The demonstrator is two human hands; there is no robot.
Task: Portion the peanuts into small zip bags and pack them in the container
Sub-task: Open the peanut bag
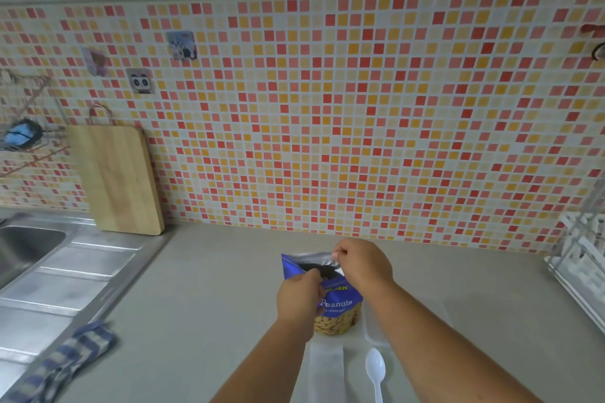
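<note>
- The blue peanut bag (pixel 340 303) stands upright on the grey counter (pixel 212 288), at about 6 o'clock in the view, its mouth pulled open.
- The left hand (pixel 299 296) pinches the near edge of the mouth, at the bag's 9 o'clock.
- The right hand (pixel 363 263) pinches the far silver edge, at 1 o'clock.
- Clear zip bags (pixel 324 366) lie flat at the bag's 6 o'clock, with a white spoon (pixel 375 370) just beside them at 5 o'clock.
- A wooden cutting board (pixel 114 177) leans on the tiled wall at 10 o'clock, near the steel sink (pixel 26 245).

Home kitchen: a wooden cutting board (pixel 118 180) is leaning against the mosaic-tiled wall (pixel 327 108), beside a stainless steel sink (pixel 26 245).
</note>
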